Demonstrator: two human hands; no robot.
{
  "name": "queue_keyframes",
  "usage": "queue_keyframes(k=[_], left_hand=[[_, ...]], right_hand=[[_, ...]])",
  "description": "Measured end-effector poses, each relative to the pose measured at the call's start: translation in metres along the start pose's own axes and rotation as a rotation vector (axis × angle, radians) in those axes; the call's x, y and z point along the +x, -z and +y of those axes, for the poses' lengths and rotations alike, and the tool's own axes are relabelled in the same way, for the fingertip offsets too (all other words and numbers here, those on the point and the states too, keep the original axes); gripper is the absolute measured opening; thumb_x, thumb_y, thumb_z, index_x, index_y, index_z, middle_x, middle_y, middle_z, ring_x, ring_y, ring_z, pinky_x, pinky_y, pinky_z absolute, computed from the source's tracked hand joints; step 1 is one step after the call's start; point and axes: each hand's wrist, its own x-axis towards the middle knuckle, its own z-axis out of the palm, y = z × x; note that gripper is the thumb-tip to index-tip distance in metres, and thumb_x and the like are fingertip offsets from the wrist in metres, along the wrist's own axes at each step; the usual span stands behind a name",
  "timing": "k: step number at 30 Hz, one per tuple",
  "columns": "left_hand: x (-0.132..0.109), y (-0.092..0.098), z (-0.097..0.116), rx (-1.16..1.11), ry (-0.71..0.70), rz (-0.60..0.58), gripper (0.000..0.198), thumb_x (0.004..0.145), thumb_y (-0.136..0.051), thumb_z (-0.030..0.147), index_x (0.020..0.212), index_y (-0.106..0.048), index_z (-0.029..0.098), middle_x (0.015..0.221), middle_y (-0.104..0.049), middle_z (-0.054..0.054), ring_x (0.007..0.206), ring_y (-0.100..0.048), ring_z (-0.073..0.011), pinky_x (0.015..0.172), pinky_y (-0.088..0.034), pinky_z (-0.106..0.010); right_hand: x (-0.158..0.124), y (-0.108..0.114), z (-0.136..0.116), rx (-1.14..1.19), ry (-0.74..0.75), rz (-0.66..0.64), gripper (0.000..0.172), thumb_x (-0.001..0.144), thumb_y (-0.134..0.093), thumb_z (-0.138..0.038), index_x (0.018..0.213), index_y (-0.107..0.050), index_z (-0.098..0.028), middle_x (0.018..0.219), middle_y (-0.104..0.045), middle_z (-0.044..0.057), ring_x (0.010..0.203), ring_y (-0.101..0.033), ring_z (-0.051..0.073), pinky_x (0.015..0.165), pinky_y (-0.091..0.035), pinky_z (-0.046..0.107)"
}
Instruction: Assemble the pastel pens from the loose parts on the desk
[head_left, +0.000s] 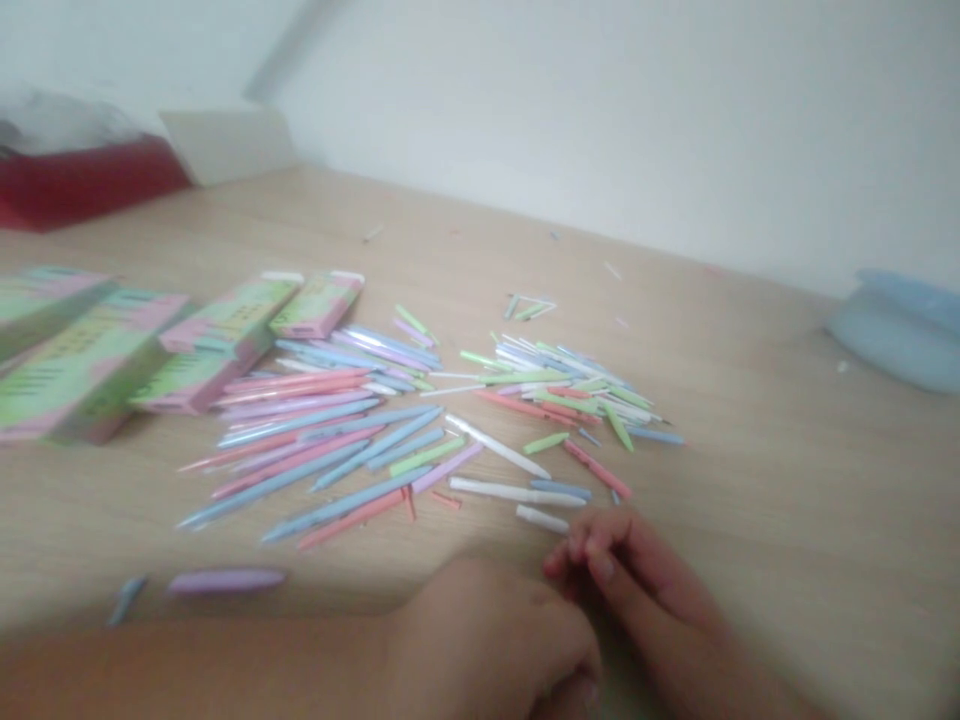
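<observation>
My left hand (502,640) reaches in from the left near the front, its back toward me and its fingers curled down out of sight. Close beside it, my right hand (649,575) has its thumb and fingertips drawn together. Anything inside either hand is hidden or blurred. Just beyond the right fingertips lie a short white pen part (541,519) and a longer white pen piece (517,491). A red pen part (598,468) rests a little farther off. To the left spreads a pile of pastel pen barrels (330,440).
Small pen parts and thin refills (570,380) are heaped at centre. Printed green-pink boxes (90,370) stand at left. A red box (90,180) is behind them. A blue pouch (900,330) lies far right. One purple pen piece (225,581) sits by my left forearm.
</observation>
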Motion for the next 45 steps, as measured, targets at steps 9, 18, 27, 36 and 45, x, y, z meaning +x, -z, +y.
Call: queue_keyframes(k=[9, 18, 27, 36, 45], left_hand=[[0.007, 0.018, 0.011, 0.275, -0.028, -0.217, 0.023, 0.097, -0.059, 0.033, 0.097, -0.079, 0.023, 0.089, -0.082, -0.004, 0.081, -0.078, -0.0257, 0.070, -0.058, -0.029], [-0.004, 0.013, -0.003, 0.076, -0.102, -0.014, 0.039, 0.091, -0.058, 0.031, 0.126, -0.073, 0.024, 0.080, -0.080, -0.004, 0.072, -0.076, -0.0265, 0.062, -0.055, -0.030], [-0.004, 0.011, -0.003, -0.128, -0.129, 0.163, 0.039, 0.082, -0.056, 0.018, 0.118, -0.072, 0.020, 0.099, -0.075, -0.010, 0.086, -0.071, -0.0267, 0.079, -0.060, -0.035], [-0.003, 0.005, 0.002, -0.490, 0.218, 0.227, 0.045, 0.081, -0.053, 0.008, 0.122, -0.061, 0.024, 0.085, -0.075, -0.002, 0.078, -0.072, -0.0221, 0.071, -0.055, -0.032], [0.005, 0.000, -0.005, -0.887, 0.176, 0.367, 0.042, 0.075, -0.052, 0.001, 0.110, -0.056, 0.023, 0.099, -0.074, -0.003, 0.098, -0.070, -0.0205, 0.088, -0.053, -0.035]], right_hand=[[0.012, -0.001, -0.026, -0.301, 0.285, 0.054, 0.019, 0.116, -0.044, -0.033, 0.108, -0.060, -0.030, 0.098, -0.074, 0.000, 0.083, -0.073, 0.014, 0.080, -0.060, 0.029], [0.139, 0.026, -0.057, -1.370, 0.627, -0.002, 0.023, 0.107, -0.051, -0.019, 0.122, -0.068, -0.019, 0.118, -0.069, 0.013, 0.110, -0.064, 0.028, 0.100, -0.051, 0.041], [0.179, 0.017, -0.055, -1.689, 0.420, -0.064, 0.026, 0.108, -0.048, -0.018, 0.105, -0.074, -0.015, 0.104, -0.072, 0.015, 0.099, -0.065, 0.029, 0.091, -0.046, 0.039], [0.196, 0.015, -0.066, -1.748, 0.320, -0.083, 0.017, 0.105, -0.062, -0.027, 0.113, -0.073, -0.018, 0.111, -0.075, 0.010, 0.107, -0.068, 0.028, 0.094, -0.052, 0.044], [0.199, 0.012, -0.077, -1.561, 0.514, 0.018, 0.011, 0.099, -0.061, -0.020, 0.103, -0.071, -0.016, 0.109, -0.074, 0.016, 0.110, -0.066, 0.032, 0.101, -0.047, 0.046]])
